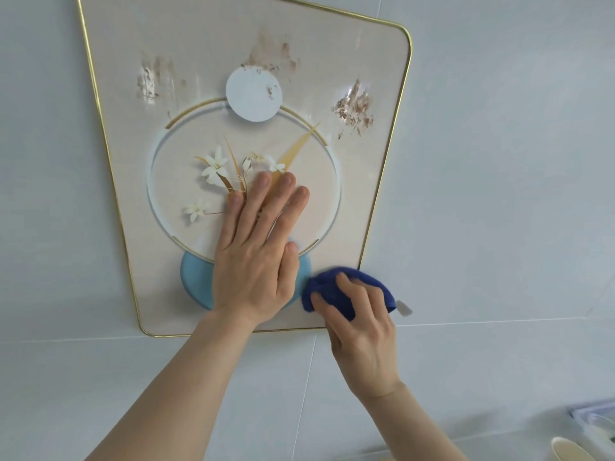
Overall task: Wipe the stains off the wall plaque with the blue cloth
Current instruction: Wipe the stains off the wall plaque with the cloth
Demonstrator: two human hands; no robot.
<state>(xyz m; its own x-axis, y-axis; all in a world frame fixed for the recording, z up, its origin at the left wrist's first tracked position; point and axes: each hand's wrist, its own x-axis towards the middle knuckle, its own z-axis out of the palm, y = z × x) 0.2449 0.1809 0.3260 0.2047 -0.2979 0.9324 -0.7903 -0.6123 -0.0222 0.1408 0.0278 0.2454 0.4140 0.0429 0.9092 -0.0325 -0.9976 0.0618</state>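
The wall plaque [126,207] is cream with a thin gold rim and a print of white flowers, a ring and a blue vase. Brown stains mark its upper part: a left stain [154,79], a top stain [271,56] and a right stain [354,109]. My left hand [258,251] lies flat on the plaque's middle, fingers spread, holding nothing. My right hand [361,331] grips the bunched blue cloth [336,289] against the plaque's lower right corner. A white tag [404,308] sticks out of the cloth.
Pale grey wall tiles [499,194] surround the plaque, with grout lines below it. At the bottom right corner a cream cup [570,450] and a clear container [595,420] show partly.
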